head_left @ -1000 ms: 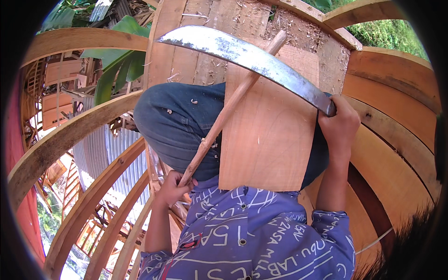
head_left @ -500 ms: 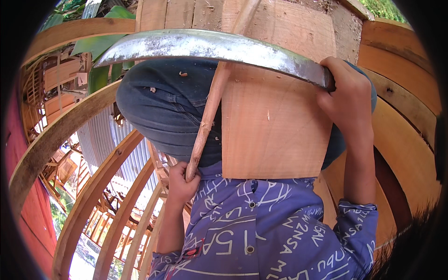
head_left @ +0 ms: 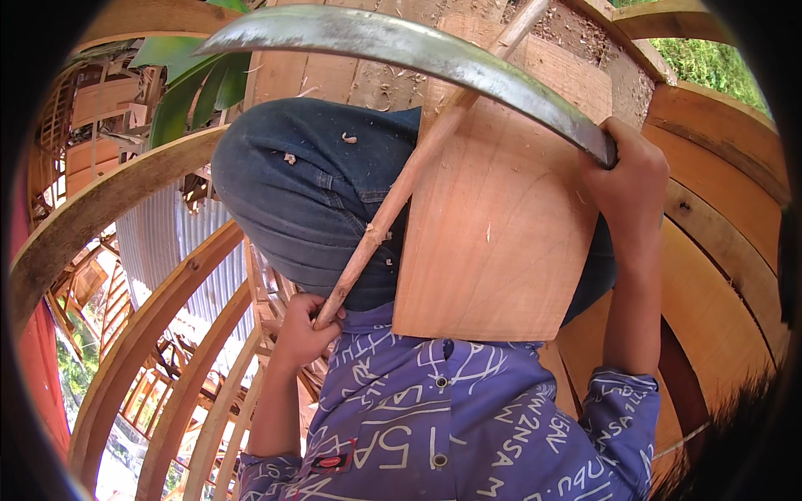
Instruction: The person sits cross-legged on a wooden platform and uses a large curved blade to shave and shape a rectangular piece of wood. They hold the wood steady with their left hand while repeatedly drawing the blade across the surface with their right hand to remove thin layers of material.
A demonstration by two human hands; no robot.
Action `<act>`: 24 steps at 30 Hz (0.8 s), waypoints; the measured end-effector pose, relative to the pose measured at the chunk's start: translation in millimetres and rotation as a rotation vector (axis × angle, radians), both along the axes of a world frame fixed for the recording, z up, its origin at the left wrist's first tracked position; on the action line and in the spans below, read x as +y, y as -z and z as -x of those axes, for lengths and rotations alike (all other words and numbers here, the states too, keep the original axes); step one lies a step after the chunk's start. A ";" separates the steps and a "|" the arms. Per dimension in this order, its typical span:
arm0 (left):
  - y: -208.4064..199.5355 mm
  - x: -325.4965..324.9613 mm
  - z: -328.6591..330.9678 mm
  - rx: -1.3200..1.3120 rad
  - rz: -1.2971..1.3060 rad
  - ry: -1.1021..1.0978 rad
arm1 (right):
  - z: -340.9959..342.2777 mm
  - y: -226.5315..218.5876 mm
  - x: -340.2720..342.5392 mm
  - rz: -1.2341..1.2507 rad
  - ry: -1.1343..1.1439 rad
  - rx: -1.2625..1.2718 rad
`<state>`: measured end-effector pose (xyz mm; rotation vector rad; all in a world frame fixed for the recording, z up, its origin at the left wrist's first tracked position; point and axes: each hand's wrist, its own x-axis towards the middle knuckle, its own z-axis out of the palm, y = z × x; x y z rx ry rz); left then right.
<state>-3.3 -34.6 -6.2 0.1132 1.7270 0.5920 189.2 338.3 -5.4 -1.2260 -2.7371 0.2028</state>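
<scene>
Steel curves across 12 o'clock: a blade (head_left: pixel 422 57), its end clasped by the right hand (head_left: pixel 631 171) at 2, crosses a stick (head_left: pixel 402 188). The left hand (head_left: pixel 307 330), near 8, is closed around the stick's lower end. Bark seems mostly removed; a rough spot (head_left: pixel 374 233) perhaps remains.

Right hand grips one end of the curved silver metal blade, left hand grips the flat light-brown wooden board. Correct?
One part is wrong: the head view shows the left hand gripping the near end of the long, round light-brown wooden stick, not the flat light-brown wooden board. The right hand does grip one end of the curved silver metal blade.
</scene>
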 end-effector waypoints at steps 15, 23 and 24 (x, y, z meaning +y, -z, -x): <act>9.0 -2.2 19.4 -0.244 0.054 -0.016 | 3.3 -5.7 -0.6 -0.011 -0.025 -0.022; 3.2 -3.0 12.4 -0.194 0.018 -0.114 | -6.5 0.6 29.3 -0.129 -0.045 -0.014; 3.7 -4.6 12.0 -0.176 0.012 -0.121 | -6.8 6.1 30.2 -0.118 -0.033 0.020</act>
